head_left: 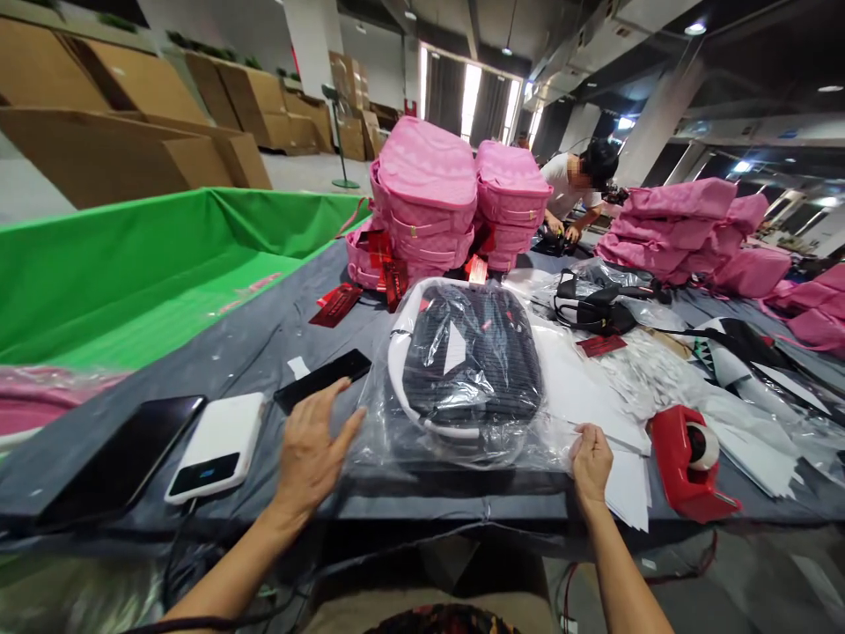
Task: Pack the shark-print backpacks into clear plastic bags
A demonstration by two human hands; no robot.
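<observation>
Far L at back: brown boxes point(132, 75), stacked. Below, nearer: green bin point(66, 273), long, alongside worktop point(281, 330). On worktop's L end: tablet point(125, 453), dark, lying flat. Just R of that: pwr bank point(234, 427), white, w/ lit display point(208, 473). Next: phone point(323, 379), blk, flat, lying at an angle.

Then L hand point(317, 453): grip apart, thumb spread from fingers; fingertips over phone's near edge, thumb by bag's L edge; can't tell if touching either. Beyond, to the R: red tags point(336, 304) and pink packs point(429, 176), in 2 piles.

Ctr: pack point(472, 352), dk w/ wht trim, lying inside clear bag point(376, 436) on worktop, btwn both hands, front of pink packs. At bag's near R corner: R hand point(592, 462), grip together, clamped on bag's edge, thumb vs. fingers.

Back, R of ctr: co-worker point(564, 180), bent over, hands on sth. dk, too small to tell. Nearer: papers point(584, 379), wht, partly under bag. R of R hand: tape disp. point(679, 458), red, w/ roll in. Far R, back: more pink bags point(679, 220), piled.
</observation>
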